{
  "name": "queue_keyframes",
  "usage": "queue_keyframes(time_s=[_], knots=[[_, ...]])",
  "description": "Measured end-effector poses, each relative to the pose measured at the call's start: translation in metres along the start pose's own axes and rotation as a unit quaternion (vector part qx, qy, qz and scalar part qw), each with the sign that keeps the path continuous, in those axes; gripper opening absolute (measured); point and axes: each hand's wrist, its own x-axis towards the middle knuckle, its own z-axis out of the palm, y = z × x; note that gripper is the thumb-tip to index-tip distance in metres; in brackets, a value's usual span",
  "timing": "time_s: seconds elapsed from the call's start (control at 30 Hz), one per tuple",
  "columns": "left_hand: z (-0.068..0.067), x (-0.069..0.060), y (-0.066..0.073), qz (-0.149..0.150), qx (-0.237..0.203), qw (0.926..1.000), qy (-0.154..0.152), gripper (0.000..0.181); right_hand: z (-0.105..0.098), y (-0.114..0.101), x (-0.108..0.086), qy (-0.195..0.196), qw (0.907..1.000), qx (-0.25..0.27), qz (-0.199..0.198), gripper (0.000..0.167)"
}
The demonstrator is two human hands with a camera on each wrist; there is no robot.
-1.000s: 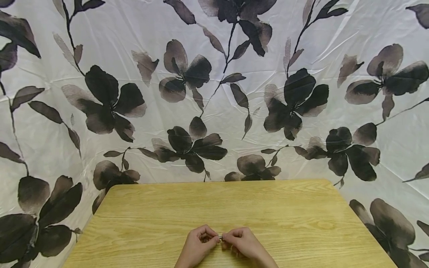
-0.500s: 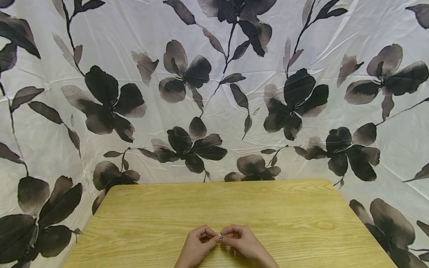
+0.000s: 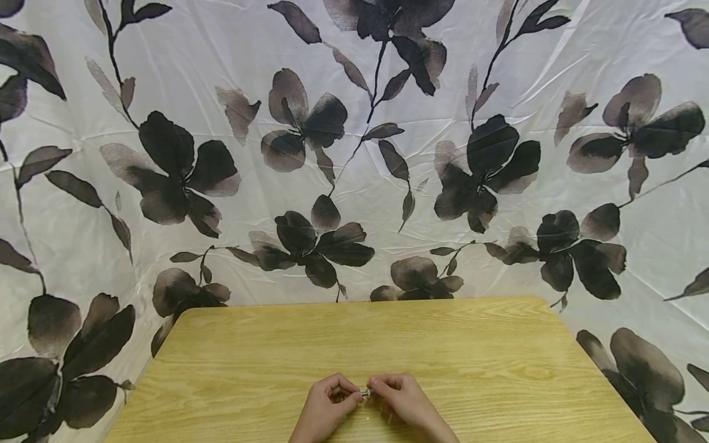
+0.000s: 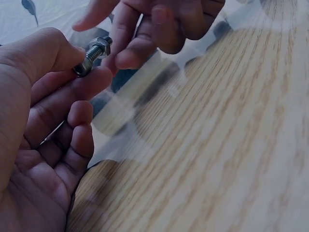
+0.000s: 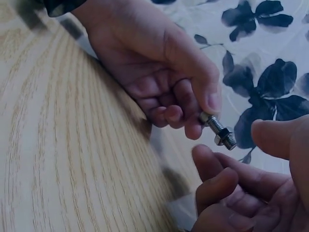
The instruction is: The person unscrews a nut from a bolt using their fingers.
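A small metal bolt (image 5: 215, 123) is pinched by its head between thumb and fingers of my left hand (image 3: 329, 403), its threaded end pointing toward my right hand (image 3: 407, 400). A hex nut (image 5: 224, 136) sits on the thread near the free end, with a short bit of thread showing beyond it. In the right wrist view, the right thumb (image 5: 275, 137) and fingers (image 5: 217, 183) stand apart around the bolt's tip, touching neither bolt nor nut. The left wrist view shows the same bolt, with the right hand's fingers loosely bent behind it.
Both hands are above a yellow wood-grain table (image 3: 354, 338), near its front. Behind it and along the sides hangs a white cloth (image 3: 388, 203) printed with dark flowers. A dark sleeve edge (image 5: 63, 6) shows at the left wrist.
The right fingers were at the bolt's end and have shifted and spread off it, leaving the nut more exposed. The left hand keeps its pinch in nearly the same place.
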Motion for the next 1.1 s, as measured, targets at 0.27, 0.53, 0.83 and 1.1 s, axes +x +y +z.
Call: queue_keyframes(time_s=[0.27, 0.53, 0.83, 1.1], knots=[[0.0008, -0.0012, 0.0001, 0.002, 0.0, 1.0, 0.004, 0.016, 0.0029, 0.0031, -0.0012, -0.007, 0.9999, 0.001, -0.012, 0.043], [-0.0001, -0.0016, 0.0012, 0.0, -0.001, 1.0, 0.0, 0.017, 0.0027, 0.0007, -0.0013, -0.002, 0.9999, 0.01, -0.009, 0.028], [-0.0012, -0.002, 0.0027, -0.009, 0.005, 0.9999, -0.001, 0.019, 0.0025, 0.0022, 0.002, -0.002, 0.9993, 0.002, -0.037, 0.025], [-0.0012, -0.0017, 0.0027, -0.006, 0.001, 1.0, 0.0, 0.02, 0.0027, -0.0003, 0.0014, 0.009, 0.9983, -0.009, -0.056, 0.029]])
